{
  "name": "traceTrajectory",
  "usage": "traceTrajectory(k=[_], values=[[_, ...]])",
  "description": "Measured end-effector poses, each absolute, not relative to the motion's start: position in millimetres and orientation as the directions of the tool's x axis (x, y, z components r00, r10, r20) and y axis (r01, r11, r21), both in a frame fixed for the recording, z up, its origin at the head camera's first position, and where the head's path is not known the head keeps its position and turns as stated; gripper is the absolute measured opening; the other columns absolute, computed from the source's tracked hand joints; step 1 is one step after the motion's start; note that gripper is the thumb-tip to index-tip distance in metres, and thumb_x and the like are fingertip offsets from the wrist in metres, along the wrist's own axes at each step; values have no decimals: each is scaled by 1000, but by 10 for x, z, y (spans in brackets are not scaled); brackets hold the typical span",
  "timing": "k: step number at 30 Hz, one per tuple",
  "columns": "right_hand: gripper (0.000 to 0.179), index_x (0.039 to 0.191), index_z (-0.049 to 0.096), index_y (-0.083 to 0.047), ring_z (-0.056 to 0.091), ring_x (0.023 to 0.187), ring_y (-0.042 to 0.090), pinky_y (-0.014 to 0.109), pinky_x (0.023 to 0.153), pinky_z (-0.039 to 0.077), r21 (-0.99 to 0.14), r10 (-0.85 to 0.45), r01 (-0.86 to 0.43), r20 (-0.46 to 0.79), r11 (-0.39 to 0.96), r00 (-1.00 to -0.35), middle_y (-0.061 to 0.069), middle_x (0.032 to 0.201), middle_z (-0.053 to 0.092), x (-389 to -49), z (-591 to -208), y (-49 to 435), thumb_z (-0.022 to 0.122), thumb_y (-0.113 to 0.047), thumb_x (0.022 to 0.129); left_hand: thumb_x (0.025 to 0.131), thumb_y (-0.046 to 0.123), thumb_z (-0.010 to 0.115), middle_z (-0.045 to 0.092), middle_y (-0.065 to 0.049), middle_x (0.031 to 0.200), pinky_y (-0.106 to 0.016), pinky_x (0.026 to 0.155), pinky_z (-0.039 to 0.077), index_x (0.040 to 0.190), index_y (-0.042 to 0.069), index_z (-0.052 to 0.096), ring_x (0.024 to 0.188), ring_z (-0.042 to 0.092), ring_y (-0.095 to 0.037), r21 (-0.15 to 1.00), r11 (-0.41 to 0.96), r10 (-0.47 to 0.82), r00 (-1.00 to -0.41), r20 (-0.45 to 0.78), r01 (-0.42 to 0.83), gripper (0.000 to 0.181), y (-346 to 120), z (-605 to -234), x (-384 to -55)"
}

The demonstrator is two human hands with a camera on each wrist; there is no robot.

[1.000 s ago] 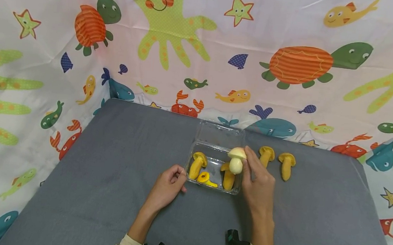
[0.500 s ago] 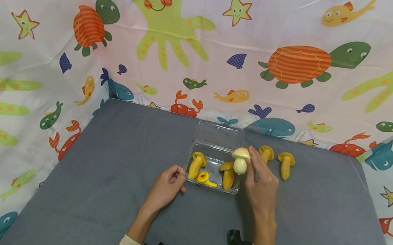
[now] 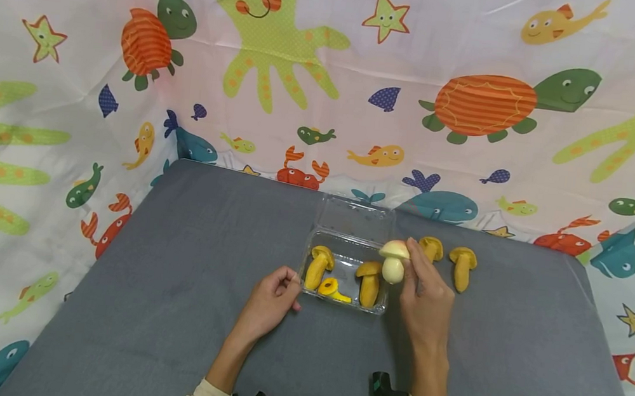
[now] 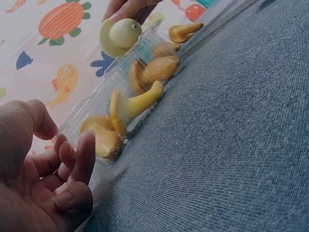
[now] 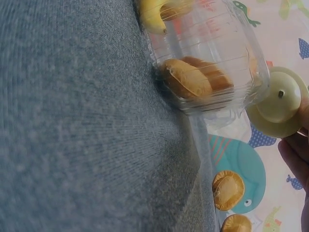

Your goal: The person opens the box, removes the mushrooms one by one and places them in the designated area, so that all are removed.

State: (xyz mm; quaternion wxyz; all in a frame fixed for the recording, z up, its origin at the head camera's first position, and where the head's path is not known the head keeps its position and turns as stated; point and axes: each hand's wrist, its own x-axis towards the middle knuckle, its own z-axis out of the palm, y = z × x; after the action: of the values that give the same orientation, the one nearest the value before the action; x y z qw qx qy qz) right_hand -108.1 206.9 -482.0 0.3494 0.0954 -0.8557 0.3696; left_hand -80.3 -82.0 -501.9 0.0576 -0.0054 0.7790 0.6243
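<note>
My right hand (image 3: 428,301) holds a pale cream toy mushroom (image 3: 393,269) by its cap, stem down, above the right side of a clear plastic box (image 3: 350,246). In the box lie a brown toy mushroom (image 3: 319,268) on the left, a smaller bright-yellow mushroom (image 3: 334,290) at the front and another brown mushroom (image 3: 369,286) on the right. At the box's left front corner my left hand (image 3: 268,305) pinches the rim between thumb and finger; the left wrist view shows this grip with the other fingers curled.
The box's hinged lid (image 3: 357,218) stands open at the back. Two more brown mushrooms lie right of the box: one (image 3: 432,248) partly behind my right hand, the other (image 3: 462,269) farther right. Grey cloth (image 3: 171,286) covers the table; a printed curtain (image 3: 317,83) hangs behind.
My right hand has shifted slightly to the right with the pale mushroom, uncovering more of the brown mushroom in the box's right side. My left hand has stayed at the box corner.
</note>
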Motion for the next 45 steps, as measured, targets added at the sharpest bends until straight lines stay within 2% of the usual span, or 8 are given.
traceTrajectory(k=[13, 22, 29, 37, 42, 45], values=[[39, 144, 66, -10, 67, 129, 29, 18, 112, 40, -553, 124, -346, 643, 758, -756, 8, 141, 68, -1040, -4815, 2209, 66, -10, 105, 105, 16, 65, 65, -3, 79, -29, 65, 49, 101, 14, 70, 71, 73, -25, 970, 227, 78, -991, -106, -86, 7, -831, -5027, -805], [37, 140, 69, -8, 68, 127, 32, 22, 111, 44, -554, 139, -365, 669, 748, -730, 8, 138, 70, -1052, -4790, 2237, 68, -6, 103, 105, 13, 64, 65, -6, 79, -28, 65, 48, 102, 12, 69, 72, 73, -31, 964, 251, 52, -993, -109, -93, 7, -795, -5021, -811], [36, 140, 69, -9, 67, 128, 32, 25, 112, 44, -546, 153, -331, 661, 769, -735, 8, 138, 70, -1049, -4793, 2297, 67, -9, 104, 104, 8, 62, 65, -11, 79, -27, 64, 47, 100, 8, 68, 74, 73, -37, 957, 271, 37, -992, -121, -107, 7, -771, -5009, -814], [36, 140, 70, -9, 68, 127, 34, 28, 112, 45, -553, 173, -314, 657, 772, -734, 11, 137, 70, -1039, -4791, 2385, 68, -8, 103, 105, 17, 65, 66, -5, 78, -27, 63, 47, 102, 14, 70, 71, 73, -26, 964, 252, 66, -992, -104, -85, 7, -804, -5008, -811], [36, 139, 69, -8, 68, 126, 35, 36, 112, 46, -560, 189, -290, 645, 776, -740, 12, 137, 70, -1024, -4793, 2455, 68, -8, 103, 105, 17, 65, 67, -5, 78, -27, 63, 47, 103, 14, 70, 71, 73, -26, 968, 238, 73, -992, -102, -82, 7, -816, -5001, -806], [37, 140, 69, -9, 67, 127, 35, 33, 113, 45, -569, 205, -275, 638, 775, -742, 11, 138, 69, -1017, -4803, 2501, 69, -8, 103, 105, 16, 65, 67, -6, 79, -27, 63, 46, 103, 13, 70, 72, 74, -27, 967, 239, 69, -992, -105, -86, 6, -816, -5009, -804]])
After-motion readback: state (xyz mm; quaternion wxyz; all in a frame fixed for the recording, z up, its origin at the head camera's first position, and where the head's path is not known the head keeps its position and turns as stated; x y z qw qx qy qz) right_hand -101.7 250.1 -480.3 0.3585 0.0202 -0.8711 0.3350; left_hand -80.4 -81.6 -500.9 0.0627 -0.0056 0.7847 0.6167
